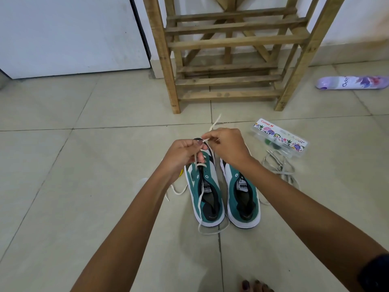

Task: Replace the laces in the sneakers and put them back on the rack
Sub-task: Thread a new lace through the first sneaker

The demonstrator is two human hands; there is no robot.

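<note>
Two teal and white sneakers stand side by side on the tiled floor, toes pointing away from me: the left sneaker [205, 199] and the right sneaker [242, 197]. A cream lace [201, 196] runs through the front eyelets of the left sneaker and trails down past its heel. My left hand [181, 155] pinches this lace above the toe. My right hand [226, 145] pinches the lace's other end, which sticks up past the fingers. The right sneaker has no lace. A wooden slatted rack [231, 60] stands behind, its shelves bare.
A heap of grey laces [280, 167] lies right of the sneakers. Beside it sits a clear plastic paint box [279, 138]. A purple spray can [353, 82] lies at the far right. A white door [69, 34] is at back left. Toes [255, 286] show at the bottom.
</note>
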